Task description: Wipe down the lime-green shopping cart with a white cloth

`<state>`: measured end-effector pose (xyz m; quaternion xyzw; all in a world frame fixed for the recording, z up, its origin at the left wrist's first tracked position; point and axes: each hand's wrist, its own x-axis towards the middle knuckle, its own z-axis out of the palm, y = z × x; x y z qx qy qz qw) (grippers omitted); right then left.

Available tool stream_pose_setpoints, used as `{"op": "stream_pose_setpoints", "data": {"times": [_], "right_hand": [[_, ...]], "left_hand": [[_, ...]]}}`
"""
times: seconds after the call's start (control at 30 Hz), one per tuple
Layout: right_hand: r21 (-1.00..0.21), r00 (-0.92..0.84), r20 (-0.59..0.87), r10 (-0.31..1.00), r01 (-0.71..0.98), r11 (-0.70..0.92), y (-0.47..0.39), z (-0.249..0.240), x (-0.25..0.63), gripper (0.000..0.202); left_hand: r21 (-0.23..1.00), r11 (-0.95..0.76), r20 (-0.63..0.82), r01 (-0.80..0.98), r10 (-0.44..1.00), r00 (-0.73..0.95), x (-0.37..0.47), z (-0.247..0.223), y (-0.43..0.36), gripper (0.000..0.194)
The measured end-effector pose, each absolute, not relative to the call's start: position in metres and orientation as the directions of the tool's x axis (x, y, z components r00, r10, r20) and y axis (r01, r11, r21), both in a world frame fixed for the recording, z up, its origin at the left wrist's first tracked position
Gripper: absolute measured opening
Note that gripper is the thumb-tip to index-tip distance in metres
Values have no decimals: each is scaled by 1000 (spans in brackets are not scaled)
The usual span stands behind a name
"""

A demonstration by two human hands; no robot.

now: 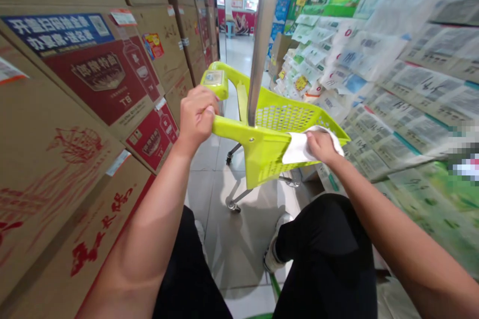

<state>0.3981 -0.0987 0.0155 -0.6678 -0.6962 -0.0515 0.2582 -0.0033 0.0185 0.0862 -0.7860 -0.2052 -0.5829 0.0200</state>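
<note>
A lime-green plastic shopping cart (262,152) on metal legs with casters stands in front of my knees. My left hand (199,113) is closed around the cart's handle, just below its raised label end. On the near right rim of the basket, my right hand (322,145) presses a white cloth (297,148) against the plastic, thumb on top and the other fingers hidden. The cloth is folded over the rim. A metal pole (262,40) rises from the cart beside the handle.
Stacked cardboard boxes (149,75) line the left side closely. On the right, shelves hold several packs of paper tissue (407,109). A tiled floor (239,229) runs between them to a blue stool (230,27) near bright windows. My legs, in black trousers, flank the cart's near end.
</note>
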Motion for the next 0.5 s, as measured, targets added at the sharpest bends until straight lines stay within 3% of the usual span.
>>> {"op": "stream_pose_setpoints", "data": {"times": [0.17,0.2,0.27,0.33,0.5], "right_hand": [[-185,203,391,898,973,-139,-109,-4,473,56],[-167,222,380,898,971,-170,-109,-6,472,56],[-150,240,363,900,969,-198,-105,-9,464,56],[-150,246,350,904,967,-205,-100,-9,456,58],[-182,289,307,907,953,-242,-91,-3,457,66]], "left_hand": [[172,-725,967,667,252,25,-4,83,-14,32],[110,-726,974,678,214,72,5,81,-23,30],[-116,-800,905,588,159,395,27,74,-37,28],[-184,-819,748,543,242,618,49,67,-41,32],[-191,-720,621,668,438,650,74,56,-27,34]]}}
